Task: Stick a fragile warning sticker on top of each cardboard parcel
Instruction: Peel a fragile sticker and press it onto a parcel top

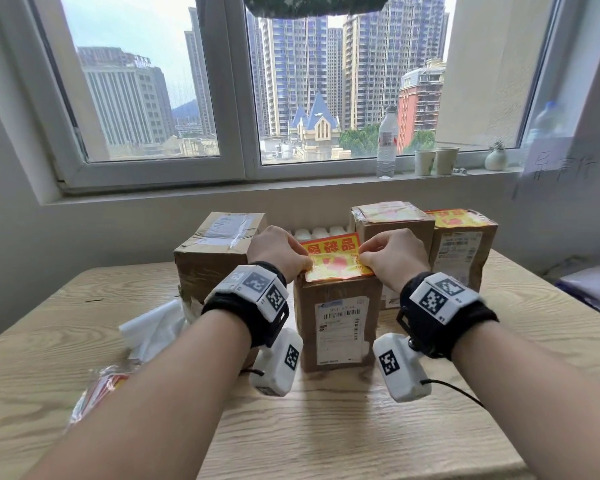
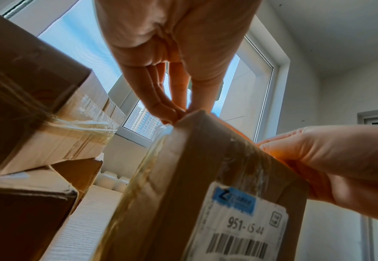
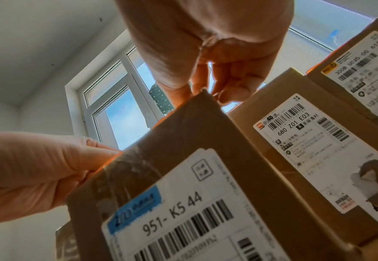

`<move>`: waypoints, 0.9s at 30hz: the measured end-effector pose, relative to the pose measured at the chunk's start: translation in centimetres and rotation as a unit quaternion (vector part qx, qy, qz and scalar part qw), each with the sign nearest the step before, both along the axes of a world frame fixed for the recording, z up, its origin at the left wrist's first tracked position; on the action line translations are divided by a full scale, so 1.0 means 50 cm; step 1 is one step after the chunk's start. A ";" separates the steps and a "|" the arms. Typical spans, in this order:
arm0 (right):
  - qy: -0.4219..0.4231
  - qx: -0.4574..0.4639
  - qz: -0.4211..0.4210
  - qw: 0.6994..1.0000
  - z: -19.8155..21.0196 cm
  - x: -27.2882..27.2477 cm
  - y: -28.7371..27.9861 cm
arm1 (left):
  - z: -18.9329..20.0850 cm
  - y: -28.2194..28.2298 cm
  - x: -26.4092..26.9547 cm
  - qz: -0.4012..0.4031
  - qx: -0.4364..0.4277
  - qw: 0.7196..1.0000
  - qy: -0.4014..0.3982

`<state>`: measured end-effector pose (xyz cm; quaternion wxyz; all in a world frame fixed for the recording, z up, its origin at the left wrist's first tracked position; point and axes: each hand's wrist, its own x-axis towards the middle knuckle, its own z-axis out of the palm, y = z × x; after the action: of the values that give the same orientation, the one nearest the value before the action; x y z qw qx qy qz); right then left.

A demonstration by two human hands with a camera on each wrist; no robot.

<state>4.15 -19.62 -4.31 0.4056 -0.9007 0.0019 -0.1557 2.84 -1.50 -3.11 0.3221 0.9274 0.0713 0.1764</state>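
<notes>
Black wristbands [image 1: 246, 317], white marker-coded modules [image 1: 402, 370] (cabled).

Both bare forearms reach forward side by side; the left hand [image 1: 278, 251] and right hand [image 1: 392, 252] each curl fingertips downward, thumbs inward, pinching.

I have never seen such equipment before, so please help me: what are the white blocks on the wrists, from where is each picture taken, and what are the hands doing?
No machine: a person wears cameras, the white blocks. One picture looks down from the head; the two others look up from each wrist. The left hand and right hand pinch a yellow and red sticker at its sides, laying it on the front parcel. On the wooden table stand more parcels: two on the right already carry stickers, the left one does not.
</notes>
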 end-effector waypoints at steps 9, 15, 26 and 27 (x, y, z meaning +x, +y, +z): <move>-0.043 -0.093 0.047 0.994 0.000 -0.010 0.007 | -0.010 0.015 0.006 -0.040 0.034 0.999 0.012; 0.007 -0.263 0.207 0.942 -0.009 -0.001 0.044 | -0.031 -0.019 0.010 -0.108 0.127 0.979 0.119; 0.048 -0.225 0.185 0.955 -0.023 -0.017 0.019 | -0.040 -0.004 -0.003 -0.107 -0.076 0.980 0.147; 0.055 -0.218 0.186 0.956 -0.024 -0.022 0.020 | -0.041 -0.005 -0.002 -0.106 -0.082 0.979 0.152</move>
<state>3.05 -18.64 -5.50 0.2206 -0.9588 -0.1772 -0.0240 2.75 -1.75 -5.16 0.3991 0.9162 0.0351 -0.0084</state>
